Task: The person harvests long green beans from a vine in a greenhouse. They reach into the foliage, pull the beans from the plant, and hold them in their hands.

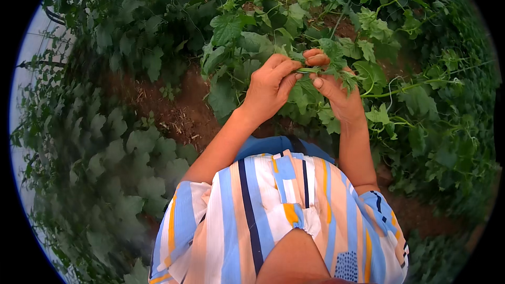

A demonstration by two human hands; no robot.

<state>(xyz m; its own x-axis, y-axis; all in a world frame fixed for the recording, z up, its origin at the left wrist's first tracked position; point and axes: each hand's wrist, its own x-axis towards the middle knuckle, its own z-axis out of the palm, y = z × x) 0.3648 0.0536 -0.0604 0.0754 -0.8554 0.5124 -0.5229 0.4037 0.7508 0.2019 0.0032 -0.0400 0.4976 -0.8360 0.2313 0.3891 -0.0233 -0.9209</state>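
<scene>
My left hand (pixel 272 83) pinches a green vine stem (pixel 309 70) between thumb and fingertips. Facing it, my right hand (pixel 335 86) has its thumb and fingers around the same stem, close to the leafy shoot tip (pixel 343 67). The fingertips of both hands almost meet at the stem. Broad lobed leaves (pixel 227 29) surround the hands, and part of the stem is hidden behind fingers and leaves.
Dense climbing vines stand ahead and on both sides. A thin string (pixel 347 4) runs up among them. A long green vine (pixel 410 86) stretches to the right. Brown soil with dry litter (pixel 185 114) shows at the left, and pale sheeting (pixel 25 67) lies beyond.
</scene>
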